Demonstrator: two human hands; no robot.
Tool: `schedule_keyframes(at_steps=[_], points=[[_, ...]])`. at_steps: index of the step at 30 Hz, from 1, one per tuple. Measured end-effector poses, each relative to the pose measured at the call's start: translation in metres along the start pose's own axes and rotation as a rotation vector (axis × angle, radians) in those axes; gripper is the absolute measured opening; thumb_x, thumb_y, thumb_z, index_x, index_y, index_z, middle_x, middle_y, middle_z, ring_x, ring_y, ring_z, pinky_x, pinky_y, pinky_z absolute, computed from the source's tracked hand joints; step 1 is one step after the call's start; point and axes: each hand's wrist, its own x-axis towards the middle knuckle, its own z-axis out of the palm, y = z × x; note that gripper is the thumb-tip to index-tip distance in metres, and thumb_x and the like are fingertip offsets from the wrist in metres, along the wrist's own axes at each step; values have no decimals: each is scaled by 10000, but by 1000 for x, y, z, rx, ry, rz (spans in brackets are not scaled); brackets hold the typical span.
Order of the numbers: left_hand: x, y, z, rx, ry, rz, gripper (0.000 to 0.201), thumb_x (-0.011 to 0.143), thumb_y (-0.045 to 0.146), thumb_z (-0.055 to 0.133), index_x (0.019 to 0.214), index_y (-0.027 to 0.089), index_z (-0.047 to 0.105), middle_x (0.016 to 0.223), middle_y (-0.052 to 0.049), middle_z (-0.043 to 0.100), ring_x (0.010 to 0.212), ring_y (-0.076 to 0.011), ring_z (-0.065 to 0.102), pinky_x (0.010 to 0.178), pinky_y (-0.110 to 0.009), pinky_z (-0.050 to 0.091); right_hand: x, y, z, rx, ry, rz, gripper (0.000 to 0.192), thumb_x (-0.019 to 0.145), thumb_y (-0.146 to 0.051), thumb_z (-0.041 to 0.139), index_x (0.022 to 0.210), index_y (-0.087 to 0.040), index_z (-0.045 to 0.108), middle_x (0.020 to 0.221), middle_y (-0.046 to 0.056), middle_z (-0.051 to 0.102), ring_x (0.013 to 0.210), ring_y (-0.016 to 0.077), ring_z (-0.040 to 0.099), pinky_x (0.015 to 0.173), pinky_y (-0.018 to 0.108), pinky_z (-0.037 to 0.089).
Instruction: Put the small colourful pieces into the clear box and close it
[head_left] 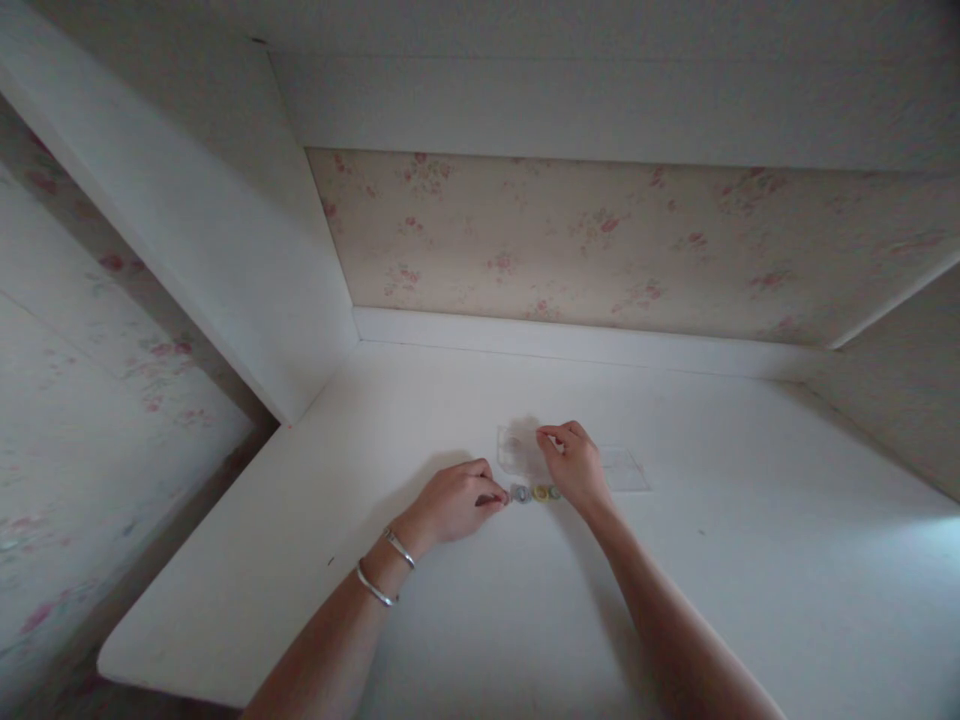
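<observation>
Pinching down at the white counter [465,620], the left hand [454,503] had thumb and fingertips closed on a small dark piece at the left end of a short row of little round beads, grey and yellow [535,493]. That row lay on the counter just in front of a clear flat plastic tray [622,470]. The right hand [574,465] hung over the tray's left part, right of the row's far end, with forefinger and thumb drawn together; whether they held anything could not be told. A few beads looked lined up; how many remained was not visible. Two silver bangles [386,570] circled the left wrist.
</observation>
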Motion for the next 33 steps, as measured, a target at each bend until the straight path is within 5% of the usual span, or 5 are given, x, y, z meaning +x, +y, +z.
schedule_keyframes(at_steps=[12,20,26,33], points=[[1,-2,6,-45,12,4,200,896,284,511,881,249,708,868,-6,601,775,-116,578,726,-223,447,-30,-3,-26,117,42,66,265,842,-391,522,858,-209,714,760,35,582,659,150,499,623,289,397],[15,-8,3,-269,132,-108,215,895,314,505,868,172,664,848,-24,552,733,-112,542,657,-216,451,-46,-19,-30,-17,-95,-178,211,888,-310,499,876,-237,696,790,21,610,725,138,539,722,296,348],[45,-16,1,-182,235,-108,211,887,314,511,887,180,673,867,-31,569,760,-128,550,690,-238,458,-60,-41,-23,-241,-296,-412,175,893,-265,515,855,-266,685,808,14,583,795,144,497,728,309,262],[76,-23,10,-86,192,-73,191,873,270,520,891,190,692,872,-33,581,778,-136,566,744,-250,467,-62,-44,-14,-368,-333,-449,217,915,-273,480,806,-234,664,818,21,565,799,149,453,713,315,227]])
